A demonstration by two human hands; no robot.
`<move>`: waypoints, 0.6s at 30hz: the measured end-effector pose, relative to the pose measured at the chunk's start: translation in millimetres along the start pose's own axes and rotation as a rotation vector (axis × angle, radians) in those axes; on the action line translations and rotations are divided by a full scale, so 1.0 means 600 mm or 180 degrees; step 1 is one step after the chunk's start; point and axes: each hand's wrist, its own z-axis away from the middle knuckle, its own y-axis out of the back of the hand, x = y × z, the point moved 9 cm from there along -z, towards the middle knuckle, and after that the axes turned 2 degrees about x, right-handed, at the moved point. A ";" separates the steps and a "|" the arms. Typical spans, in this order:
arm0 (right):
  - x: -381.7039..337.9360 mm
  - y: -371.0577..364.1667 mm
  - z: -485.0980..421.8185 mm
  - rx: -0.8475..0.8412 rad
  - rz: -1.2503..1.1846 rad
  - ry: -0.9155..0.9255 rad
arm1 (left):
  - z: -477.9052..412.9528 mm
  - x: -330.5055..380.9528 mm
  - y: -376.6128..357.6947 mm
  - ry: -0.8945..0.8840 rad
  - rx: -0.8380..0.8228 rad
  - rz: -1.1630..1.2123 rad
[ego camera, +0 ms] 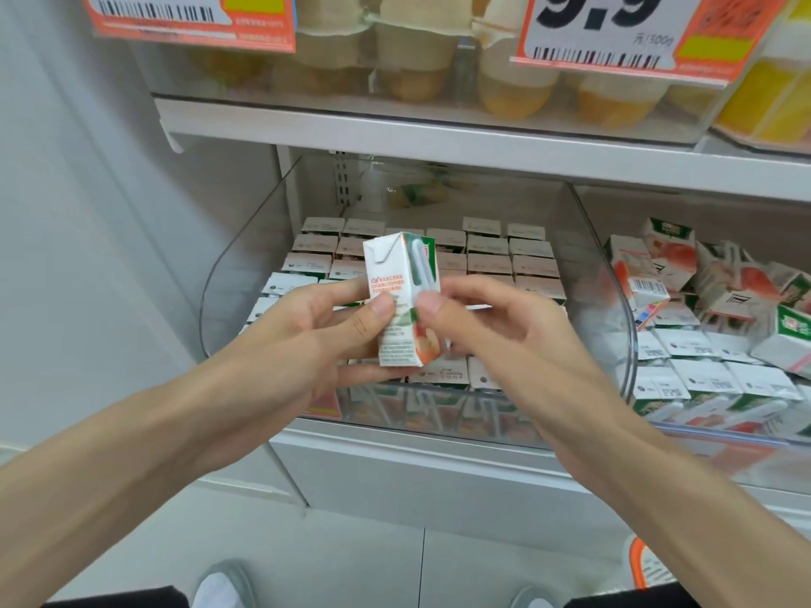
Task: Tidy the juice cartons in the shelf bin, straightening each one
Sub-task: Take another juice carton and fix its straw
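1. Head view: The person holds one small juice carton (401, 300) up in front of the clear bin (228, 265), above the rows of cartons inside.
2. The carton is a small box, mostly white, with red writing on one side. Low down it has some green and a picture of a peach-colored fruit.
3. A white straw (420, 267) in a clear wrap is stuck on the side next to the writing.
4. The carton stands almost straight. Its long side goes up and down, and the folded top is up. One corner edge points at the camera.
5. The left hand (316, 326) grips the carton, with the thumb on the writing side and the fingers behind it.
6. The right hand (491, 331) grips it too, with the thumb by the straw side and the fingers curled.
7. The carton looks like smooth, stiff paper with sharp edges. The bin is see-through plastic with a round corner.
8. The cartons in the bin (487, 252) stand in neat rows, flat white tops up.
9. In the next bin, on the right, the loose cartons (702, 291) on top lie tipped every which way.
10. On the white shelf (439, 138) above sit clear fruit cups (513, 85) and an orange price tag (614, 28).
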 end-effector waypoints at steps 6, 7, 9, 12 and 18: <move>0.005 0.001 0.000 -0.0099 -0.0214 -0.0147 | -0.001 -0.002 0.014 0.0117 0.0197 0.0088; 0.005 0.002 0.001 -0.0094 -0.0272 -0.0145 | 0.000 -0.001 0.016 0.0108 0.0244 0.0113; 0.005 -0.002 0.003 -0.0148 -0.0346 -0.0110 | 0.002 0.000 0.023 0.0071 0.0389 0.0115; 0.005 -0.007 0.003 -0.0170 -0.0399 -0.0043 | 0.006 0.000 0.026 0.0067 0.0520 0.0134; 0.000 -0.010 -0.006 -0.0106 -0.0113 0.0234 | 0.004 -0.002 0.035 0.0271 0.0693 0.0144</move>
